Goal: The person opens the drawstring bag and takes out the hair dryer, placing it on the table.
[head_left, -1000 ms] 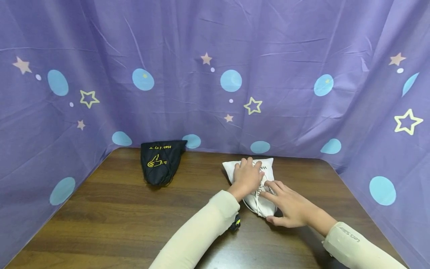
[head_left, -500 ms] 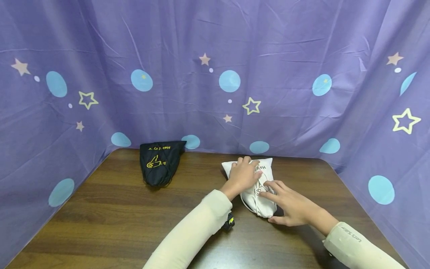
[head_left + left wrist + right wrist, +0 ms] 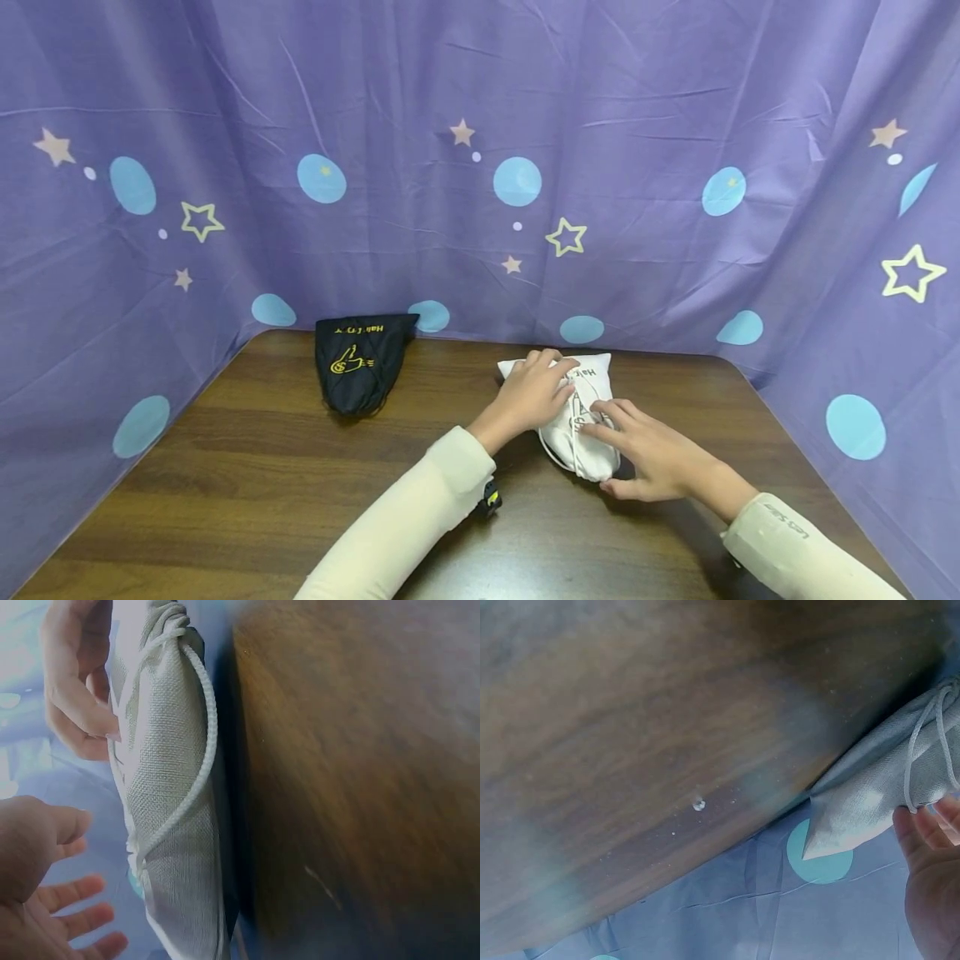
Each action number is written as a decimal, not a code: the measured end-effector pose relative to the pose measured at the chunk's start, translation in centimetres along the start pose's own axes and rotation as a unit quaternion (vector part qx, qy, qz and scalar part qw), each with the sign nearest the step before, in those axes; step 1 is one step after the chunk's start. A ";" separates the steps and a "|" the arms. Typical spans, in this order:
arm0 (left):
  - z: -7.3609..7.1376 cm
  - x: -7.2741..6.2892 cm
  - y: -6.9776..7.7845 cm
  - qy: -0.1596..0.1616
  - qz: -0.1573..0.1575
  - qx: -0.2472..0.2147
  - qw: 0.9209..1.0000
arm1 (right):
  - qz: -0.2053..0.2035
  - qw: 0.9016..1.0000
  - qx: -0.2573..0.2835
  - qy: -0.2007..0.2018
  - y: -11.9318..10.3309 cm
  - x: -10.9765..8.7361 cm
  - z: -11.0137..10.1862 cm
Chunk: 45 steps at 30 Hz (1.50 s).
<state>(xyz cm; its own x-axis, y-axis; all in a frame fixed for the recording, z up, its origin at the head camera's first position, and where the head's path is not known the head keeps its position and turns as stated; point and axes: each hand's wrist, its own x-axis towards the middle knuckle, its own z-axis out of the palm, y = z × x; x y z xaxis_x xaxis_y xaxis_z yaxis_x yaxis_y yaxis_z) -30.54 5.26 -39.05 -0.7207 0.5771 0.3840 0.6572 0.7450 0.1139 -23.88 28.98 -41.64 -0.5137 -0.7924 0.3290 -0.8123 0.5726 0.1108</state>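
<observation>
A white drawstring bag point(image 3: 592, 454) with dark lettering lies on the table toward the back right. My left hand point(image 3: 531, 396) is over its left side, and in the left wrist view the spread fingers of that hand point(image 3: 64, 907) stand apart from the cloth. From the right, my right hand point(image 3: 651, 450) rests loosely bent fingertips on the bag, with its thumb by the near end. The right wrist view has the bag point(image 3: 870, 795) at the right edge, fingertips against its side. A white cord point(image 3: 212, 724) loops from the gathered neck.
A black drawstring bag point(image 3: 358, 367) with yellow print lies at the back left of the brown wooden table point(image 3: 262, 500). Behind and on both sides hangs a purple curtain point(image 3: 420, 208) with stars and blue dots.
My left hand has drawn back to the left across the white bag, uncovering more of its print. The right hand and both bags have hardly moved.
</observation>
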 end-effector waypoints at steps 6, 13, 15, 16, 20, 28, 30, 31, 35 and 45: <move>-0.6 -1.1 -0.2 0.005 0.042 0.004 0.999 | 0.006 0.999 0.027 0.018 0.6 0.4 -0.3; -1.2 -2.0 -0.1 0.020 0.074 0.006 0.997 | 0.032 0.998 0.051 0.021 1.0 1.1 -0.8; -1.4 -2.3 -0.1 0.031 0.088 0.005 0.996 | 0.040 0.997 0.058 0.016 1.2 1.3 -0.9; -1.6 -2.4 -0.2 0.035 0.095 0.003 0.995 | 0.045 0.997 0.062 0.016 1.2 1.5 -1.0; -2.2 -2.9 -0.3 0.034 0.117 -0.001 0.993 | 0.051 0.996 0.075 0.024 1.5 2.2 -1.3; -3.4 -3.4 -0.6 0.038 0.139 -0.038 0.989 | 0.065 0.991 0.104 0.047 2.3 3.4 -2.3; -3.5 -3.4 -0.7 0.041 0.145 -0.047 0.988 | 0.067 0.990 0.114 0.053 2.6 3.6 -2.4; -3.5 -3.4 -0.7 0.040 0.146 -0.051 0.987 | 0.066 0.989 0.118 0.057 2.7 3.7 -2.5; -3.4 -3.2 -0.7 0.044 0.151 -0.057 0.986 | 0.068 0.986 0.134 0.071 3.2 4.3 -2.5; -3.1 -2.3 -0.5 0.117 0.158 -0.060 0.979 | 0.096 0.980 0.152 0.090 3.8 5.9 -2.7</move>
<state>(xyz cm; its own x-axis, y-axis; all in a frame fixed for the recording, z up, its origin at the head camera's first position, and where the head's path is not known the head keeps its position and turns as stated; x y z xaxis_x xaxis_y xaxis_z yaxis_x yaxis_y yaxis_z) -28.56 2.50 -37.16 -0.4167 0.6694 0.6151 0.8703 0.4891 0.0573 -29.23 27.08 -36.72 -0.6311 -0.6105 0.4786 -0.7638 0.5968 -0.2459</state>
